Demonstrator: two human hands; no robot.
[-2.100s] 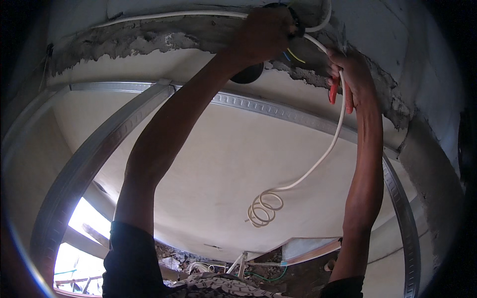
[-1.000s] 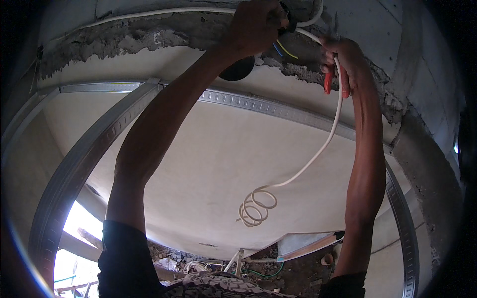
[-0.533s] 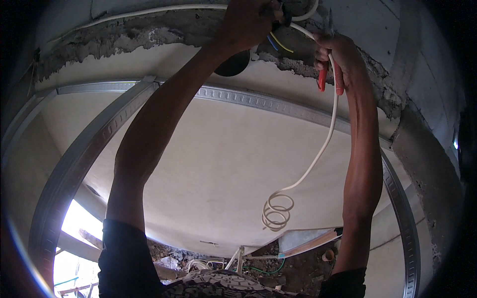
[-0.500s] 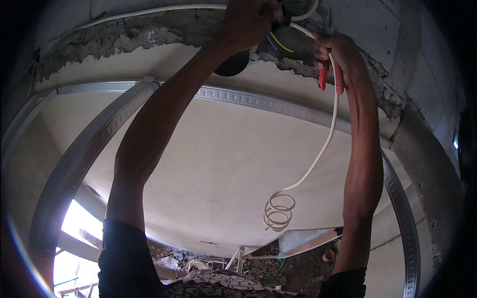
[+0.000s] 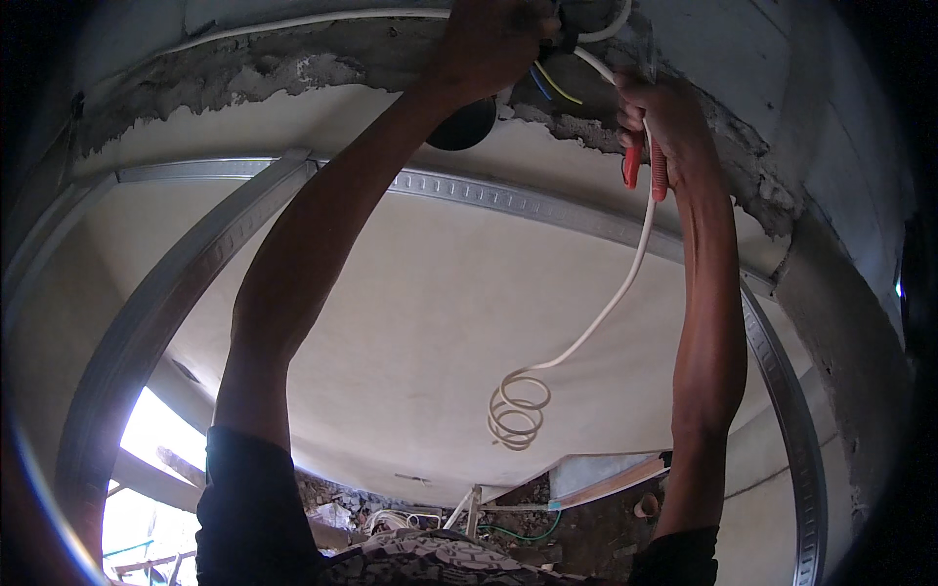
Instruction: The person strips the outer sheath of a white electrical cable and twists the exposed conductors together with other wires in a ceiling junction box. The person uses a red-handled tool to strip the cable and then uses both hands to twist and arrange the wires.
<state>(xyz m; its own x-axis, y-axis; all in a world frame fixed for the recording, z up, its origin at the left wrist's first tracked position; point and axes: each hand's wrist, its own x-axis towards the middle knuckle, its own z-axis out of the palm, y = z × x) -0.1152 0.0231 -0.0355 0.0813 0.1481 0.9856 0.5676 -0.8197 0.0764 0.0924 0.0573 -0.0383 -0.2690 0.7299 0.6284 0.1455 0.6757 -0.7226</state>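
Observation:
Both my arms reach up to the top of the view. My right hand [image 5: 666,115] is closed around red-handled pliers [image 5: 632,168], with the handles pointing down and the jaws hidden. A white cable [image 5: 625,285] passes by this hand, hangs down and ends in loose coils. At the ceiling edge my left hand [image 5: 500,44] is closed at a dark fitting [image 5: 564,39] where white cable comes out; what its fingers hold is hidden. Below it stick out a blue wire [image 5: 540,82] and a yellow-green wire [image 5: 559,86].
A metal channel [image 5: 508,197] crosses the pale wall panel [image 5: 420,293], with another metal stud [image 5: 166,264] curving down at left. Behind my left forearm is a round black opening [image 5: 464,127]. Broken plaster [image 5: 332,73] lines the top. Rubble and a green hose [image 5: 528,536] lie below.
My right hand has shifted slightly down, and the pliers' handles sit a little lower. The hanging cable's coils have swung left. My left hand stays almost in place.

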